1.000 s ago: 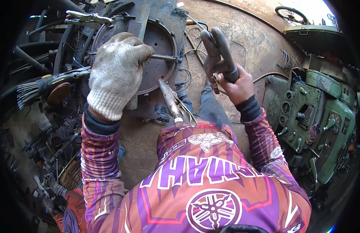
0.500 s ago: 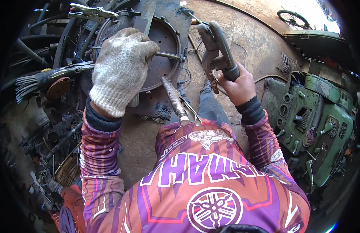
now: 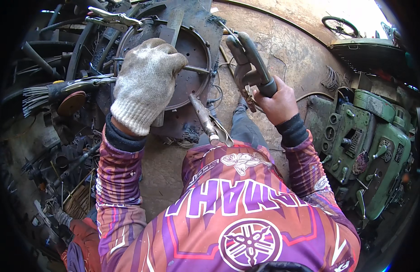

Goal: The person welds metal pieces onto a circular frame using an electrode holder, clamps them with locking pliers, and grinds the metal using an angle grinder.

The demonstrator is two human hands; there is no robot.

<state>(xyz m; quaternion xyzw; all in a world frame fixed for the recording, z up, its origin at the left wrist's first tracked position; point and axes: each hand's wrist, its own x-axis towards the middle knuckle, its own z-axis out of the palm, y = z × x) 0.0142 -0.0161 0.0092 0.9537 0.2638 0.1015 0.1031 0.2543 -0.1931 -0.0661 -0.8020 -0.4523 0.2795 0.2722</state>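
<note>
My left hand (image 3: 146, 84), in a pale knitted glove, is closed round a thin metal rod (image 3: 196, 69) that crosses above a round dark metal plate (image 3: 188, 88). My bare right hand (image 3: 282, 100) grips a dark, forked metal tool (image 3: 254, 59) by its grey handle, out to the right of the plate. A thin rod shows at the tool's far tip, slanting toward the bench edge. Locking pliers (image 3: 203, 115) are at the plate's near edge, handles toward my body. A second pair (image 3: 112, 18) sits at the far-left rim. My gloved fingertips are hidden.
A wire brush-like bundle (image 3: 36, 97) and a round brown disc (image 3: 71, 104) are left of the plate. Scrap metal (image 3: 67, 158) crowds the left. A green machine with levers (image 3: 359, 140) stands at right. Cables (image 3: 315, 94) run across the floor, and a wheel (image 3: 340, 27) is far off.
The view has shifted slightly, so the bench sits a little further right and lower. The right hand's tool has turned slightly, its far end lower and to the left. Both grips stay the same.
</note>
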